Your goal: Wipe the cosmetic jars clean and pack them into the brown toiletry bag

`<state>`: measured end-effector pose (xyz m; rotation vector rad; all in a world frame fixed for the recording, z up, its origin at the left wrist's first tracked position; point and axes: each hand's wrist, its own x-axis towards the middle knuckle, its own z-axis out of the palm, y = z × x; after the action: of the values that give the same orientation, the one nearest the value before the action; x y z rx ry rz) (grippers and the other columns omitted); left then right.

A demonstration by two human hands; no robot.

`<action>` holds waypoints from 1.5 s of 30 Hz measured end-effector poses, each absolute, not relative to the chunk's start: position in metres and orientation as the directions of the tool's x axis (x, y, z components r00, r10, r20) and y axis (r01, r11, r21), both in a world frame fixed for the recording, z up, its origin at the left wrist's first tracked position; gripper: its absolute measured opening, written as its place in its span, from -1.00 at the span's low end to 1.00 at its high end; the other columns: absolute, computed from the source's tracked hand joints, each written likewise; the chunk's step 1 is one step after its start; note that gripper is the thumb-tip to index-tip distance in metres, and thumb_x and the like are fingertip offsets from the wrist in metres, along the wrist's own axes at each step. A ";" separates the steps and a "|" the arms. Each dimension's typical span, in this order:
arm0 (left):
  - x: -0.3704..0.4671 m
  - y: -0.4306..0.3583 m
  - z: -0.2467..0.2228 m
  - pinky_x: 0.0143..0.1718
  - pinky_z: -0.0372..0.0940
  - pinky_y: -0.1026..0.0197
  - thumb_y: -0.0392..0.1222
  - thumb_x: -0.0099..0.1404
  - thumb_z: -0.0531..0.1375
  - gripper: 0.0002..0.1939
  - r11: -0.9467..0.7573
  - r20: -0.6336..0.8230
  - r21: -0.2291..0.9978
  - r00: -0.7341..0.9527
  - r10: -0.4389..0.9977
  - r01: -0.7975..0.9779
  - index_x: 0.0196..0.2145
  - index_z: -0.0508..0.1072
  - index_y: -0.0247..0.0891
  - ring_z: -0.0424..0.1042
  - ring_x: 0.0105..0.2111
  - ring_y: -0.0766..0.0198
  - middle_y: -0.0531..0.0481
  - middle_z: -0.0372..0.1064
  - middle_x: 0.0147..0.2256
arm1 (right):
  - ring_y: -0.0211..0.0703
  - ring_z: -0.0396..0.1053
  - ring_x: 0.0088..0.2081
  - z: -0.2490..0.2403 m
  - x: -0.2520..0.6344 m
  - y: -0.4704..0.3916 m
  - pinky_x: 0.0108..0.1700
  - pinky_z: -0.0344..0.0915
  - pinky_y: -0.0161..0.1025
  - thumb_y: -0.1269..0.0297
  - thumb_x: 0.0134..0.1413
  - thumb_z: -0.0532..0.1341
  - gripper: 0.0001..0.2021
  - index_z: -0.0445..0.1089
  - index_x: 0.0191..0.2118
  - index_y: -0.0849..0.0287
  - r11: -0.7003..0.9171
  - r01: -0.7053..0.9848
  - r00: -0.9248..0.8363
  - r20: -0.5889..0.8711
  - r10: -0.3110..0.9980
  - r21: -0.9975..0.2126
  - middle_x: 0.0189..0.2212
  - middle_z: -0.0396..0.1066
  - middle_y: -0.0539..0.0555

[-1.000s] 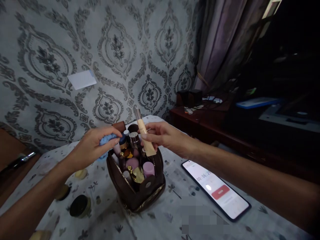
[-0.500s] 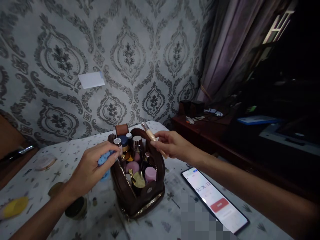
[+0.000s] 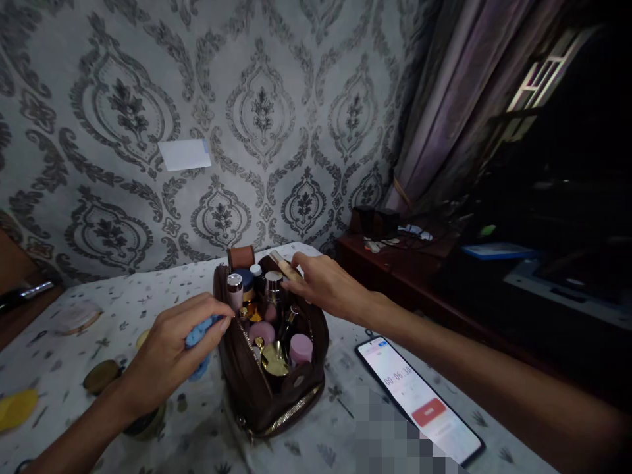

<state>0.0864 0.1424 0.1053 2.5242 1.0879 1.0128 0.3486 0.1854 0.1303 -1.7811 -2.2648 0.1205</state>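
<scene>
The left hand [image 3: 180,332] reaches up from the lower left, fingers curled, thumb and forefinger nearly meeting at the left rim of the open brown bag [image 3: 254,405]; whether they pinch it, I cannot tell. Beyond, the right hand [image 3: 326,280], knuckles up, holds a slanted beige tube [image 3: 285,266] over the bag's far right side.

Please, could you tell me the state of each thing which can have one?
Brown bag: open, unzipped, bottles and jars inside
Tube: tilted, held by right hand
Left hand: fingertips pinched at the bag's rim
Phone: face up, screen lit, showing 00:06:30
Blue-topped bottle: capped
Pink-lidded jar: closed
Curtain: gathered
</scene>
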 end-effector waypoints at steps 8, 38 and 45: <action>0.075 0.139 0.101 -0.34 0.29 0.34 -0.10 0.45 0.07 -0.79 -0.691 0.489 0.449 0.492 0.720 0.566 -0.23 0.48 -0.14 0.45 -0.36 0.30 0.03 0.45 -0.34 | -0.13 0.44 -0.33 0.137 0.348 0.177 -0.39 0.04 -0.28 0.04 0.37 0.05 -0.65 0.49 -0.14 0.13 0.245 0.950 -0.224 0.121 0.967 -0.195 -0.35 0.52 0.11; 0.045 0.125 0.072 -0.34 0.30 0.31 -0.05 0.40 0.13 -0.85 -0.625 0.388 0.497 0.490 0.781 0.602 -0.23 0.48 -0.09 0.47 -0.35 0.24 0.02 0.48 -0.31 | 0.16 0.49 -0.10 0.139 0.335 0.174 -0.21 0.26 -0.13 0.28 0.28 0.15 -0.77 0.50 -0.06 0.20 0.271 0.961 -0.272 0.010 0.962 0.047 -0.14 0.54 0.32; 0.057 0.112 0.073 -0.16 0.35 0.27 -0.07 0.41 0.16 -0.78 -0.627 0.497 0.428 0.410 0.765 0.651 -0.02 0.47 0.04 0.48 -0.22 0.22 0.01 0.50 -0.18 | 0.14 0.45 -0.16 0.136 0.339 0.173 -0.25 0.18 -0.15 0.22 0.30 0.17 -0.79 0.51 -0.17 0.20 0.272 0.957 -0.246 0.216 0.945 -0.097 -0.22 0.52 0.27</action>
<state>0.0570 0.1125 0.0730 2.4934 1.2647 1.0139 0.3392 0.1733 0.1360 -1.7656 -2.3107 -0.0797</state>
